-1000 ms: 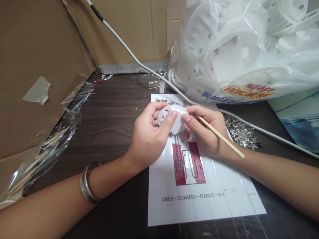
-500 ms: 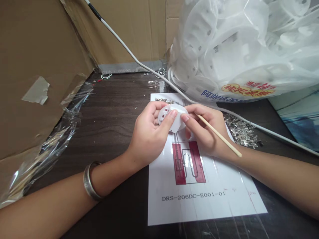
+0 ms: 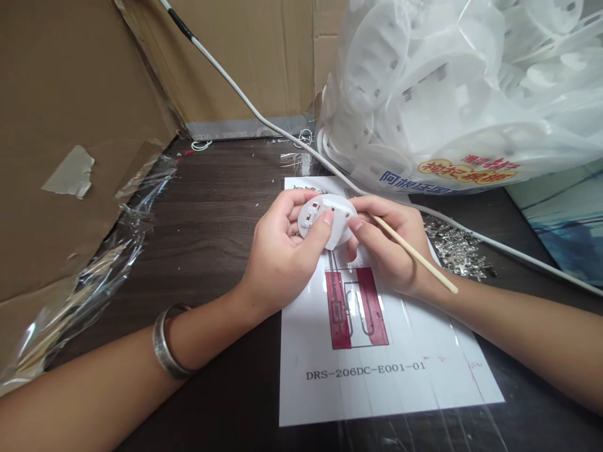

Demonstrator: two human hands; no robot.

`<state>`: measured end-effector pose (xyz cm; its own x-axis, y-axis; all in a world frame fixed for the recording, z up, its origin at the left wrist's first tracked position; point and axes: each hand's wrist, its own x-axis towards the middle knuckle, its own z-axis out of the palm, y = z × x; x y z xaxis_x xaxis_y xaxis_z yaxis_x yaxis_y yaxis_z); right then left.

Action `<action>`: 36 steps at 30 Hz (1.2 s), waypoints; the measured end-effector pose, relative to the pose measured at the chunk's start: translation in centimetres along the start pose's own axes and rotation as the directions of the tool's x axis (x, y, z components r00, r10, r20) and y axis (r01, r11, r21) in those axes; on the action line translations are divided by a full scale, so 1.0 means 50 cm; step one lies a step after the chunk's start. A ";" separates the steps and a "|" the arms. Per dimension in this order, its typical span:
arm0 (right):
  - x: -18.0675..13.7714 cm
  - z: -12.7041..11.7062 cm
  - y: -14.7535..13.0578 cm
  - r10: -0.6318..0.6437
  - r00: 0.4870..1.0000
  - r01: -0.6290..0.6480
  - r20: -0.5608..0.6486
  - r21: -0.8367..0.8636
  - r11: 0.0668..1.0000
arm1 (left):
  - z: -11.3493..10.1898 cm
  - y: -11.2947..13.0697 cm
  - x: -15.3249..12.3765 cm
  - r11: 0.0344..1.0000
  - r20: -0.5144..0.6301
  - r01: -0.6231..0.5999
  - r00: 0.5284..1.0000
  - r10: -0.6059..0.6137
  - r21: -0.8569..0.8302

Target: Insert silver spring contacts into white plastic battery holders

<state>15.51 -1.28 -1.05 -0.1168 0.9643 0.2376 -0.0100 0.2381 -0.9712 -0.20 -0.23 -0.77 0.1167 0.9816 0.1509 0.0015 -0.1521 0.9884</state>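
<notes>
A round white plastic disc [image 3: 340, 233] with small rectangular slots is held above the printed sheet [image 3: 358, 392]. My left hand [image 3: 287, 257] is closed round its left side, thumb lying across the face. At the disc's right edge, my right hand [image 3: 393, 242] has its thumb tip and fingers bent close to the rim. A thin wooden stick [image 3: 414, 254] is gripped in the same hand, its blunt end pointing down toward the wrist. Its other end is hidden by the fingers. The sheet shows a red-and-white drawing with a dark looped line and printed letters.
Small shiny metal pieces [image 3: 459, 248] lie heaped right of the sheet, with more [image 3: 308, 189] behind my left hand. A big clear bag [image 3: 424, 125] of white plastic parts stands at the back right. A white cable [image 3: 264, 119] crosses the table [image 3: 202, 207]; cardboard [image 3: 70, 81] walls the left.
My right thumb has slid off the disc's face toward its right rim. The disc has turned slightly, and more of its slots show. My left thumb still lies on it.
</notes>
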 end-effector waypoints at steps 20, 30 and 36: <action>-0.001 0.001 -0.003 0.010 1.000 -0.010 -0.011 -0.048 0.999 | 0.001 0.000 0.005 1.000 -0.009 0.010 1.000 -0.010 -0.001; 0.000 -0.003 0.002 0.026 1.000 -0.027 -0.009 -0.132 0.991 | 0.001 0.001 0.004 1.000 -0.015 0.023 1.000 -0.023 -0.007; -0.004 -0.004 0.006 -0.009 1.000 0.007 -0.013 -0.133 0.991 | 0.001 0.004 0.001 1.000 -0.019 0.014 1.000 -0.014 0.001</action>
<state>15.73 -1.37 -1.36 -0.1040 0.9637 0.2461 0.1211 0.2579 -0.9586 -0.15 -0.24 -0.59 0.0974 0.9857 0.1372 0.0038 -0.1382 0.9904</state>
